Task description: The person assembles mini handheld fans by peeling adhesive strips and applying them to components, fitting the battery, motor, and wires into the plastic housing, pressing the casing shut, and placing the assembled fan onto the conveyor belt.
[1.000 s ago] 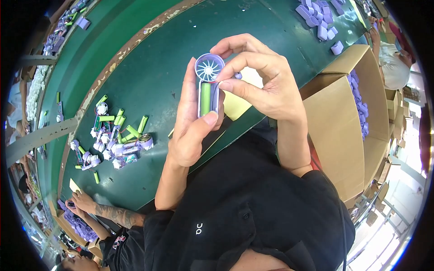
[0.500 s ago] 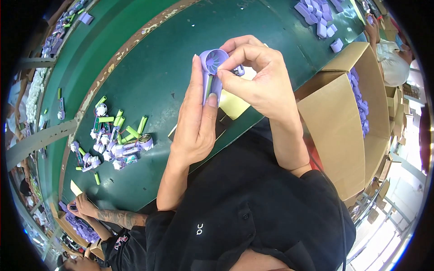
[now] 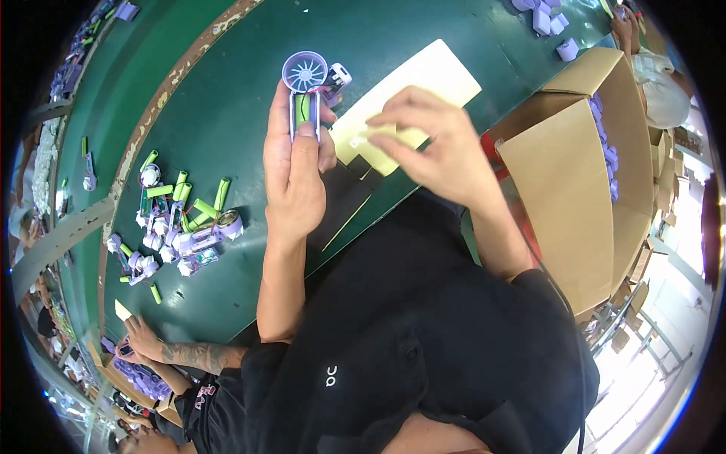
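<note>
My left hand [image 3: 296, 178] grips a purple handheld fan housing [image 3: 305, 72], its round slatted end up. A green battery cell [image 3: 303, 110] lies in the open handle, with my left thumb at its lower end. Beside the housing hangs a smaller purple-and-white part [image 3: 338, 79] on thin wires. My right hand [image 3: 435, 147], slightly blurred, is over a pale yellow sheet [image 3: 435, 72], thumb and forefinger apart and nothing visible between them. A small whitish patch [image 3: 358, 141] shows on the sheet near those fingertips. Next to the sheet lies a black flat piece [image 3: 340, 200].
Left on the green table [image 3: 249, 83] lies a pile of green cells [image 3: 203, 208] and purple fan assemblies [image 3: 189, 240]. To the right stands an open cardboard box [image 3: 563, 200] with purple parts. At lower left, a co-worker's tattooed arm [image 3: 200, 356] reaches in.
My left hand has moved left and up with the housing, turning its open side into view. My right hand has let go of it and moved over the yellow sheet.
</note>
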Motion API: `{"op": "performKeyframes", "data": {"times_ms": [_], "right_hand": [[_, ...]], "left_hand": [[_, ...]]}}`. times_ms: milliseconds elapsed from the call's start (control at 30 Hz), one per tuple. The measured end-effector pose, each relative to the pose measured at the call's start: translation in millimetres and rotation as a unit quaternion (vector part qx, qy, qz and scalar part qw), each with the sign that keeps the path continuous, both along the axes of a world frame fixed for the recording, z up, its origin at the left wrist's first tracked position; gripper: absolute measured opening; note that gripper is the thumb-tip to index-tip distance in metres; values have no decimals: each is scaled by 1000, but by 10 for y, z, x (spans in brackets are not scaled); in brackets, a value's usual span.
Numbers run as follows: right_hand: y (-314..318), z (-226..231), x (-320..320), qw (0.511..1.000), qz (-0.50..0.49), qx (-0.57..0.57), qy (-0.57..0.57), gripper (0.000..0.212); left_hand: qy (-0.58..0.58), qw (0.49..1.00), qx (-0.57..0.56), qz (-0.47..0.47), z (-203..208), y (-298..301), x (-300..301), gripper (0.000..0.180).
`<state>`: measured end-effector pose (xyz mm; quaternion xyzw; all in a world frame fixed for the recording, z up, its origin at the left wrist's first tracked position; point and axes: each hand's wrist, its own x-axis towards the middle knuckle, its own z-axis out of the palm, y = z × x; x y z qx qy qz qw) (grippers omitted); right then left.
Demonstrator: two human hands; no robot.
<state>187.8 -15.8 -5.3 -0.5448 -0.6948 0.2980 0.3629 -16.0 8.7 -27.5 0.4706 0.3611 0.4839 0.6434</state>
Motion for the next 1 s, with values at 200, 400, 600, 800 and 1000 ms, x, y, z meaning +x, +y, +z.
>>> {"op": "performKeyframes", "data": {"times_ms": [200,400,600,800,1000], "right_hand": [[-328,-290,-195,988,17,1,-154,29],[-313,-372,-232,988,47,0,-145,23],[-175,-353,-150,993,72,-74,-57,19],[-133,-176,-63,982,115,-148,-32,19],[-65,-157,157,937,134,-227,228,14]], "left_hand": [[-18,1000,5,21,-393,-7,44,50],[47,996,49,60,-533,-46,92,64],[80,996,6,39,-537,-58,106,65],[107,991,69,41,-574,-73,99,64],[74,993,78,46,-556,-26,98,63]]}}
